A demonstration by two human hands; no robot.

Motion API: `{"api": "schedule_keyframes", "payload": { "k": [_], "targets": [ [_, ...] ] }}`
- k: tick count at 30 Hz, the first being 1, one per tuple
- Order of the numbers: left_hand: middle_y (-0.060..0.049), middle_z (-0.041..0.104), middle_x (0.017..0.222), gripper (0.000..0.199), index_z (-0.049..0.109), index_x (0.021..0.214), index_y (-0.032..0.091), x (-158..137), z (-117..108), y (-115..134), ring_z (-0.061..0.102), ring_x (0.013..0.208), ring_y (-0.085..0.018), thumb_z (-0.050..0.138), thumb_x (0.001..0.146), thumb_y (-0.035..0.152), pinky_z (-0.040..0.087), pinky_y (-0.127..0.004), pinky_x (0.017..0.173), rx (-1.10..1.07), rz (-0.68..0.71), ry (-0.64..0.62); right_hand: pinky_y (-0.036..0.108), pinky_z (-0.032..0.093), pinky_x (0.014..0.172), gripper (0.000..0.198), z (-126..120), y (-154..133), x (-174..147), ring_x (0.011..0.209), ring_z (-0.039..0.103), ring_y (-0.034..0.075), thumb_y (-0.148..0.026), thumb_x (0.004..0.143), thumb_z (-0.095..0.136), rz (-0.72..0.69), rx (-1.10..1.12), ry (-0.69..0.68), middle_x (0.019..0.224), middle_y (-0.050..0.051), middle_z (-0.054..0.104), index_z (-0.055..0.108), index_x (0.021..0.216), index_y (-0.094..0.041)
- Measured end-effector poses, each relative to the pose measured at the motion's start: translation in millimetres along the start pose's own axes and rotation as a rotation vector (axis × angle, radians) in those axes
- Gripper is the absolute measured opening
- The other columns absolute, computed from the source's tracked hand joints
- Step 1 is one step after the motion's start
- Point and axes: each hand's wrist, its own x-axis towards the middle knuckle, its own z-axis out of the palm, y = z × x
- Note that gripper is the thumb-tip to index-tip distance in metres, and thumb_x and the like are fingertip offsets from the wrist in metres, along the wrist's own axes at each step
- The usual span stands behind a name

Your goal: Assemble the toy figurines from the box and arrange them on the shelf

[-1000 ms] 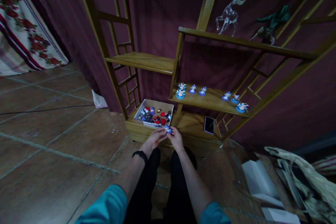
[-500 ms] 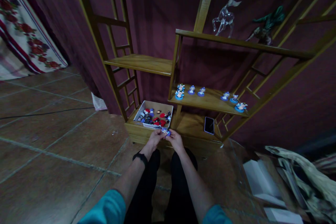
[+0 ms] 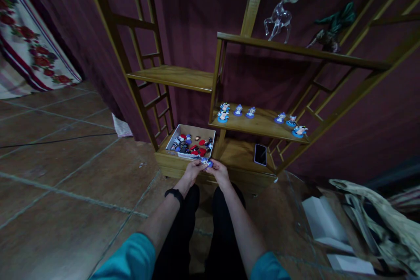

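A small purple-and-white figurine [image 3: 206, 163] is pinched between both hands, just in front of the box's near edge. My left hand [image 3: 193, 171] grips its left side and my right hand [image 3: 220, 172] its right side; the fingers partly cover it. Behind them, an open cardboard box [image 3: 173, 139] holds several loose figurines in red, black, purple and white. On the middle shelf [image 3: 262, 124] stand more small figurines on round bases: a pair in blue and white [image 3: 223, 116] at the left, purple ones [image 3: 250, 112] beside them, and others [image 3: 299, 131] toward the right end.
A phone [image 3: 260, 155] lies on the bottom shelf [image 3: 234, 155], right of the box. Above are a bare wooden shelf [image 3: 173, 78], a clear glass horse [image 3: 279, 19] and a dark green statue [image 3: 331, 30]. White boxes [image 3: 324, 223] and cloth lie on the floor at right.
Both hands stay on the figurine in nearly the same place, with only a slight shift in how it is turned. The whole view has moved a little.
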Motion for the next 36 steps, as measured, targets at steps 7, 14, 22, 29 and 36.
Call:
{"api": "schedule_keyframes", "payload": {
  "k": [7,14,22,29,36],
  "targets": [
    [-0.004,0.068,0.072,0.025,0.068,0.077,0.012,-5,9,4,0.058,0.065,-0.013,0.075,0.054,0.018,0.043,-0.021,0.064,-0.010,0.034,0.065,0.034,0.053,0.070,0.055,2,-4,-1,0.070,0.064,0.018,-0.024,0.044,0.077,0.006,0.037,0.000,0.076,0.000,0.069,0.062,0.097,-0.018],
    [-0.005,0.068,0.076,0.035,0.068,0.087,0.012,-6,9,4,0.060,0.067,-0.013,0.075,0.053,0.013,0.045,-0.023,0.066,-0.206,-0.042,0.035,0.034,0.052,0.075,0.050,-1,-9,-5,0.081,0.064,0.020,-0.025,0.052,0.075,0.061,0.120,0.011,0.088,0.004,0.068,0.061,0.099,-0.017],
    [-0.007,0.069,0.073,0.027,0.068,0.081,0.009,-7,8,6,0.061,0.063,-0.012,0.074,0.054,0.008,0.045,-0.022,0.064,-0.224,-0.102,0.010,0.034,0.053,0.073,0.039,-2,-12,-5,0.073,0.065,0.017,-0.028,0.058,0.072,0.117,0.191,0.056,0.079,0.004,0.069,0.062,0.094,-0.016],
    [-0.008,0.069,0.074,0.019,0.069,0.078,0.010,-6,7,7,0.063,0.067,-0.013,0.070,0.060,0.005,0.048,-0.024,0.070,-0.243,-0.158,0.035,0.032,0.055,0.069,0.032,-6,-7,-1,0.066,0.064,0.014,-0.040,0.065,0.067,0.122,0.179,0.079,0.075,0.004,0.067,0.060,0.085,-0.016],
    [-0.008,0.069,0.073,0.015,0.069,0.077,0.009,-3,5,5,0.064,0.066,-0.013,0.069,0.062,0.005,0.050,-0.023,0.067,-0.257,-0.167,0.050,0.032,0.055,0.069,0.032,-6,-7,0,0.069,0.064,0.016,-0.039,0.063,0.069,0.129,0.161,0.079,0.078,0.004,0.068,0.059,0.083,-0.016]
  ]
}}
